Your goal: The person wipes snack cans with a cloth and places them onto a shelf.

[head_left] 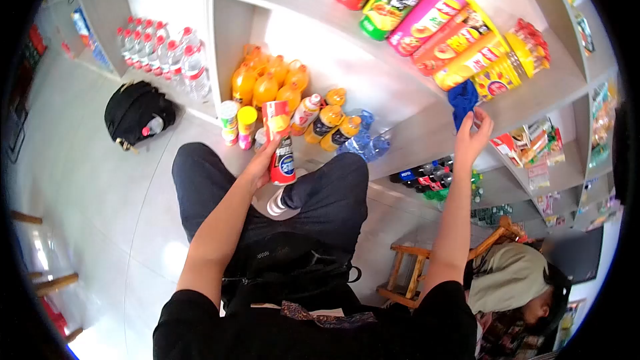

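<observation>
L hand (262,162) – fingers wrapped round red crisp canister (285,159), held between the knees, nr orange-drink bottles (265,87) on bottom shelf. R hand (474,133) – fingertips pinching blue cloth (461,99) at upper shelf edge, just beside yellow snack bag (499,79).

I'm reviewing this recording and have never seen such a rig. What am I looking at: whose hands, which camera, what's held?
There is no machine here: these are a person's bare hands. The one picture comes from a camera worn on the head, looking down past the lap. The left hand holds a red canister. The right hand holds a blue cloth at the shelf, near snack tubes and snack bags. Lower down stand orange drinks and water bottles. A black backpack sits on the floor; another person is at lower right.
</observation>
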`<state>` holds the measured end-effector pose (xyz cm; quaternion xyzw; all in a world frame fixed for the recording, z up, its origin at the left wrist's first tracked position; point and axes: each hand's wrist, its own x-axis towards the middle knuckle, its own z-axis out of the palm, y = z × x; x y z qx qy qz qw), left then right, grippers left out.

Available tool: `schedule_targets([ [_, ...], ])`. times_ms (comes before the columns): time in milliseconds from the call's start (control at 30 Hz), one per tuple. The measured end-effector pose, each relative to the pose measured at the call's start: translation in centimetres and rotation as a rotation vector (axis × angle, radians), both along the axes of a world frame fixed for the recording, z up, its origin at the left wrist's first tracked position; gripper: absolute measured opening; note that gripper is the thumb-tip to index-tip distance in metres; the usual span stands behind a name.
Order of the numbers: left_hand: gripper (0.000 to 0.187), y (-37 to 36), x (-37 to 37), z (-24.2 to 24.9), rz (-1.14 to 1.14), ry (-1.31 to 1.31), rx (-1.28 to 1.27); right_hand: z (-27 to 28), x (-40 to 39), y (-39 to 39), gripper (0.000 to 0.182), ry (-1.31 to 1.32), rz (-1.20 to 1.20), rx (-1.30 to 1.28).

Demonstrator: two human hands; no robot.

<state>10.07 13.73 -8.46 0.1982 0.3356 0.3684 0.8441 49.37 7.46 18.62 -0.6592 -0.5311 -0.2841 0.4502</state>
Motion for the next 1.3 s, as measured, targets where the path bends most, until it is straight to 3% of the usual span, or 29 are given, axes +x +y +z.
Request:
schedule_targets([
  [100, 0.055, 0.0, 0.0, 0.9, -0.042, -0.029, 0.014, -4.5, -6.5, 0.3, 0.02, -0.131, 0.219, -0.121],
  [167, 0.055, -0.2, -0.2, 1.6, -0.122, -0.002, 0.016, -10.8, -10.2, 1.8, 0.025, 0.123, 0.446, -0.317],
  [200, 0.055, -0.4, -0.1, 1.5, -0.159, 0.02, 0.055, -11.1, -14.1, 1.6, 0.032, 0.334, 0.523, -0.511],
  [267, 0.058, -0.5, -0.3, 1.1, -0.305, 0.063, 0.153, -16.9, -16.9, 3.0, 0.058, 0.537, 0.709, -0.627],
  [367, 0.072, -0.9, -0.8, -0.7, -0.605, 0.515, 0.412, -22.0, -19.6, 3.7, 0.066, 0.858, 0.797, -0.715],
  [400, 0.074, -1.7, -1.7, 3.9, -0.671, 0.569, 0.318, -22.8, -19.7, 3.4, 0.064, 1.019, 0.759, -0.79],
  [467, 0.074, -1.0, -2.1, 1.2, -0.731, 0.691, 0.48, -24.1, -19.6, 2.2, 0.06, 1.337, 0.66, -0.939],
  [533, 0.066, 0.0, -2.3, -2.4, -0.654, 0.791, 0.666, -25.7, -18.7, 1.6, 0.054, 1.596, 0.618, -0.824],
  [567, 0.063, 0.6, -2.8, -2.2, -0.573, 0.772, 0.614, -26.2, -18.2, 1.3, 0.05, 1.724, 0.589, -0.759],
  [600, 0.06, 1.6, -3.3, -1.4, -0.496, 0.751, 0.561, -25.7, -17.9, 1.3, 0.041, 1.721, 0.658, -0.736],
  [733, 0.05, 2.9, -3.5, -0.3, -0.043, 0.464, 0.334, -25.2, -17.8, 1.0, 0.039, 1.87, 0.648, -0.6],
  [833, 0.047, 2.3, -3.0, 0.7, 0.14, 0.313, 0.276, -25.9, -17.5, 1.3, 0.04, 1.935, 0.744, -0.593],
  [933, 0.051, 2.7, -3.9, 0.9, 0.307, 0.208, 0.205, -25.8, -17.6, 1.1, 0.044, 1.917, 0.758, -0.912],
  [1000, 0.051, 3.0, -4.3, 1.4, 0.466, 0.172, 0.158, -25.7, -18.6, 0.6, 0.049, 1.688, 0.84, -1.176],
  [1100, 0.044, 2.9, -4.5, 1.2, 0.417, 0.257, 0.133, -25.7, -20.5, -0.1, 0.059, 1.33, 0.992, -1.54],
  [1167, 0.058, 3.1, -3.8, -1.3, 0.36, 0.363, 0.196, -25.6, -21.0, -0.2, 0.057, 1.111, 1.033, -1.671],
  [1300, 0.072, 2.7, -3.4, -0.4, 0.194, 0.233, 0.188, -26.5, -20.3, 0.0, 0.051, 1.545, 1.048, -1.546],
])
